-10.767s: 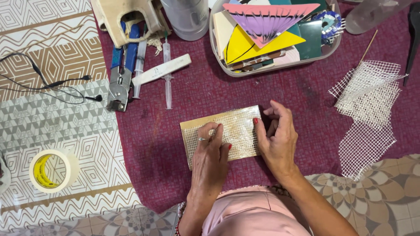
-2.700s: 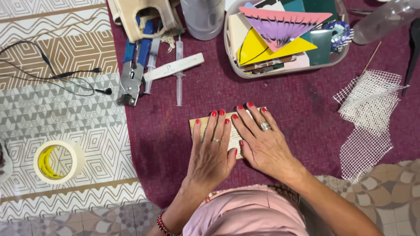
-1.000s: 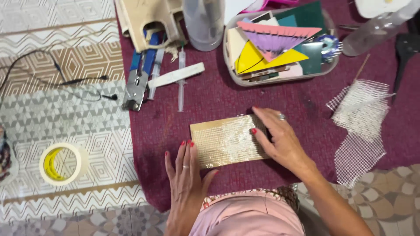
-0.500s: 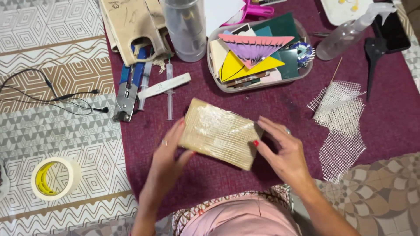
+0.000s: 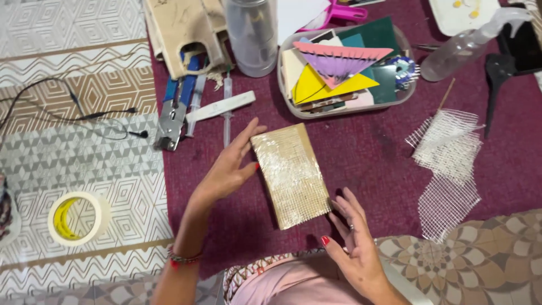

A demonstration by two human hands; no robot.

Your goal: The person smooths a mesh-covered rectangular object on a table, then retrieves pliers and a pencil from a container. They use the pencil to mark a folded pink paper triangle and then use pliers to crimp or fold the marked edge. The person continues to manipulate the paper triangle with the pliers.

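Mesh-covered board [image 5: 292,174] between left hand [image 5: 228,169] and right hand [image 5: 354,248]

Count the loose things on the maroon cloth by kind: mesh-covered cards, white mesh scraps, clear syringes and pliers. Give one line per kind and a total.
Mesh-covered card: 1
White mesh scraps: 2
Clear syringes: 2
Blue-handled pliers: 1
Total: 6
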